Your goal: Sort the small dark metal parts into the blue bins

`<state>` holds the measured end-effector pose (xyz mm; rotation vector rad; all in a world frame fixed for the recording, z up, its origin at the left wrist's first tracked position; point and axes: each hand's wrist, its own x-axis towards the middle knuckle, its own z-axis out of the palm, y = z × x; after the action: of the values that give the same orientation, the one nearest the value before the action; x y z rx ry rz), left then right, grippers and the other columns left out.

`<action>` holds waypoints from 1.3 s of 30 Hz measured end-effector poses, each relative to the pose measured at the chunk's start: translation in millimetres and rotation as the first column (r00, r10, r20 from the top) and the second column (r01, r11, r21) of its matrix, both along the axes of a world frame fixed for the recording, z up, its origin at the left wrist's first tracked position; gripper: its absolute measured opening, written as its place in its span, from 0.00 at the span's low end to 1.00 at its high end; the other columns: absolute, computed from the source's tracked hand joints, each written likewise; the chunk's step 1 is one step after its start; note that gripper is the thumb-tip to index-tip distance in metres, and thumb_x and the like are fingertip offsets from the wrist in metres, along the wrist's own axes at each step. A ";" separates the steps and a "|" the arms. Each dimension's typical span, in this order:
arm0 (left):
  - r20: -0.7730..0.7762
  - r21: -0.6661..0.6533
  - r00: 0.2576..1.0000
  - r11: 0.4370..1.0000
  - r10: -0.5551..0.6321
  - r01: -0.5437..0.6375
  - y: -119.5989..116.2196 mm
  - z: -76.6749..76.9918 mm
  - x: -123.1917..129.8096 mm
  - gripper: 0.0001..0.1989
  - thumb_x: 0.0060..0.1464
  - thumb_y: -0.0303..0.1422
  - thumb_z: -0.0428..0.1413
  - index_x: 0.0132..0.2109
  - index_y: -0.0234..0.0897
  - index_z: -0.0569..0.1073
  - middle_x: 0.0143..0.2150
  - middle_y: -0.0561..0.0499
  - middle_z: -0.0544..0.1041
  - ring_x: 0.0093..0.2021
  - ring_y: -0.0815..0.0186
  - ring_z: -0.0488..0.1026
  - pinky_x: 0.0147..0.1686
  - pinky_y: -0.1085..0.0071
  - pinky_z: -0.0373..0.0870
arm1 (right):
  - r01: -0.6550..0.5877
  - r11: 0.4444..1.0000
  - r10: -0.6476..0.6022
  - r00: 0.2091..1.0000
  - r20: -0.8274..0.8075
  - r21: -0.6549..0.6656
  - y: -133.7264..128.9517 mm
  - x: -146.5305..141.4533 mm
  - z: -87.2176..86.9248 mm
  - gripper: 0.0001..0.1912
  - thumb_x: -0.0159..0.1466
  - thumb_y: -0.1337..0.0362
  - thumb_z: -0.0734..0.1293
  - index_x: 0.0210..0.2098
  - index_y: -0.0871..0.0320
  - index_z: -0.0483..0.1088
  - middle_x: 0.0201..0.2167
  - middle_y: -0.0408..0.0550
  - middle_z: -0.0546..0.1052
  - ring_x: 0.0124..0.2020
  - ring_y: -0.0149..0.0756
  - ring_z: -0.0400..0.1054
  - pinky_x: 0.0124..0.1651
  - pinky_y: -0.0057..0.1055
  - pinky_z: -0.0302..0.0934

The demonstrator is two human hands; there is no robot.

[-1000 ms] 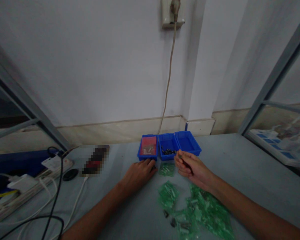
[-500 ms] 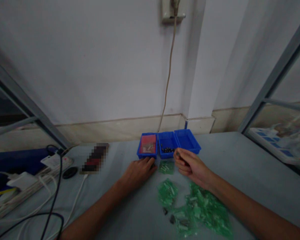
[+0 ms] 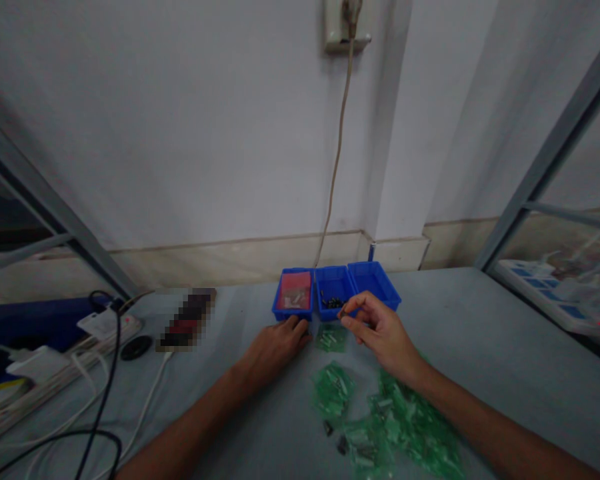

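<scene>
My right hand [image 3: 380, 333] pinches a small dark metal part [image 3: 343, 313] between thumb and fingertips, at the front of the middle blue bin [image 3: 334, 268], which holds several small dark metal pieces [image 3: 334, 303]. My left hand [image 3: 280, 339] rests on the table with its fingers curled together, close to the front of the left blue bin [image 3: 293, 316]; whatever is under those fingers is hidden. That bin contains a red bag [image 3: 295, 288] of small parts. A small green bag [image 3: 331, 339] with metal pins lies between my hands.
Nearer me are more green bags [image 3: 333, 390] of parts, a large one [image 3: 420, 427] under my right forearm, and two loose dark pieces [image 3: 328, 428]. A third blue bin [image 3: 375, 277] stands on the right. Leftward lie a blurred-out phone [image 3: 187, 320], cables and a power strip [image 3: 55, 380].
My right hand has turned and shifted slightly left, its fingertips now lower at the middle bin's front. My left hand has stayed nearly in place.
</scene>
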<state>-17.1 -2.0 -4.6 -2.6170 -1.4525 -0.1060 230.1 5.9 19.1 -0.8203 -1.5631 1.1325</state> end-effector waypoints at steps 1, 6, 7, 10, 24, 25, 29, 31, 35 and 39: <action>0.008 0.001 1.000 1.000 -0.011 0.011 0.6 -1.4 -0.5 0.11 0.71 0.38 0.43 0.49 0.39 0.67 0.44 0.49 0.73 0.38 0.62 0.75 0.34 0.69 0.73 | -0.004 1.000 0.004 1.000 -0.001 -0.010 0.1 0.6 0.4 0.11 0.64 0.57 0.72 0.40 0.55 0.70 0.35 0.44 0.75 0.23 0.27 0.63 0.24 0.24 0.58; 0.027 -0.012 0.999 0.999 -0.042 0.042 1.2 -3.9 -1.7 0.10 0.72 0.37 0.43 0.49 0.39 0.66 0.44 0.49 0.73 0.39 0.62 0.75 0.37 0.68 0.74 | -0.124 0.974 0.106 0.989 -0.101 -0.191 -1.0 2.9 5.1 0.13 0.64 0.54 0.71 0.41 0.56 0.70 0.31 0.43 0.75 0.17 0.23 0.56 0.17 0.22 0.44; 0.033 -0.014 0.998 0.999 -0.045 0.046 0.9 -3.5 -1.7 0.10 0.71 0.37 0.43 0.49 0.39 0.66 0.44 0.49 0.73 0.39 0.62 0.75 0.37 0.68 0.74 | -0.155 0.963 0.126 0.982 -0.141 -0.218 -1.3 2.8 5.9 0.13 0.65 0.54 0.71 0.41 0.56 0.69 0.31 0.44 0.76 0.16 0.22 0.55 0.17 0.22 0.42; 0.048 -0.023 0.997 0.998 -0.056 0.057 0.1 -1.6 -1.6 0.09 0.71 0.36 0.43 0.49 0.39 0.66 0.45 0.48 0.72 0.39 0.63 0.75 0.38 0.67 0.74 | -0.243 0.926 0.159 0.946 -0.283 -0.290 -1.6 1.8 6.5 0.14 0.67 0.53 0.68 0.35 0.58 0.69 0.26 0.41 0.71 0.15 0.20 0.49 0.17 0.22 0.38; 0.004 -0.001 0.998 0.998 -0.069 0.069 -0.4 0.0 -0.5 0.10 0.72 0.36 0.43 0.49 0.39 0.67 0.43 0.49 0.74 0.38 0.63 0.75 0.36 0.69 0.73 | -0.612 0.650 0.240 0.728 -0.642 -0.451 2.3 5.0 5.0 0.22 0.68 0.53 0.67 0.24 0.58 0.61 0.16 0.32 0.52 0.15 0.21 0.35 0.15 0.21 0.35; 0.004 -0.001 0.998 0.998 -0.063 0.063 -0.3 -0.1 -0.6 0.10 0.72 0.36 0.43 0.49 0.39 0.67 0.43 0.49 0.74 0.38 0.63 0.75 0.36 0.69 0.73 | -0.594 0.669 0.228 0.736 -0.637 -0.447 1.6 4.5 5.3 0.20 0.68 0.53 0.68 0.26 0.59 0.63 0.17 0.32 0.54 0.15 0.21 0.37 0.15 0.21 0.36; 0.003 -0.010 0.999 0.999 -0.037 0.037 0.3 0.6 0.2 0.10 0.71 0.37 0.44 0.49 0.39 0.67 0.42 0.49 0.75 0.37 0.63 0.76 0.35 0.70 0.73 | -0.442 0.779 0.139 0.813 -0.565 -0.445 -2.8 2.1 7.9 0.14 0.66 0.55 0.70 0.34 0.59 0.68 0.24 0.37 0.65 0.16 0.19 0.47 0.16 0.19 0.41; 0.007 -0.015 0.999 0.999 -0.037 0.037 0.2 1.9 1.0 0.10 0.71 0.37 0.44 0.48 0.39 0.68 0.43 0.48 0.75 0.38 0.62 0.76 0.36 0.69 0.73 | -0.356 0.837 0.114 0.857 -0.502 -0.416 -5.1 1.1 9.5 0.13 0.65 0.55 0.71 0.36 0.57 0.68 0.28 0.40 0.70 0.17 0.20 0.52 0.16 0.19 0.43; 0.020 -0.022 0.999 0.998 -0.050 0.051 -1.0 4.8 2.4 0.11 0.71 0.37 0.43 0.48 0.39 0.68 0.43 0.49 0.75 0.39 0.61 0.76 0.37 0.68 0.73 | -0.210 0.940 0.111 0.933 -0.341 -0.268 -6.2 0.1 9.9 0.13 0.64 0.53 0.71 0.37 0.55 0.67 0.28 0.40 0.73 0.15 0.23 0.54 0.14 0.21 0.47; 0.028 -0.024 0.998 0.998 -0.054 0.055 -1.4 4.3 2.5 0.11 0.72 0.38 0.43 0.49 0.39 0.67 0.43 0.49 0.75 0.39 0.61 0.76 0.37 0.68 0.73 | -0.017 0.992 0.006 0.996 -0.090 -0.126 -3.8 0.7 4.8 0.13 0.61 0.55 0.73 0.38 0.53 0.68 0.20 0.35 0.67 0.16 0.27 0.56 0.16 0.24 0.50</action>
<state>-14.7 -3.4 -0.3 -2.6859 -1.4004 -0.1317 230.8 2.1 23.9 -0.8335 -1.4353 1.2696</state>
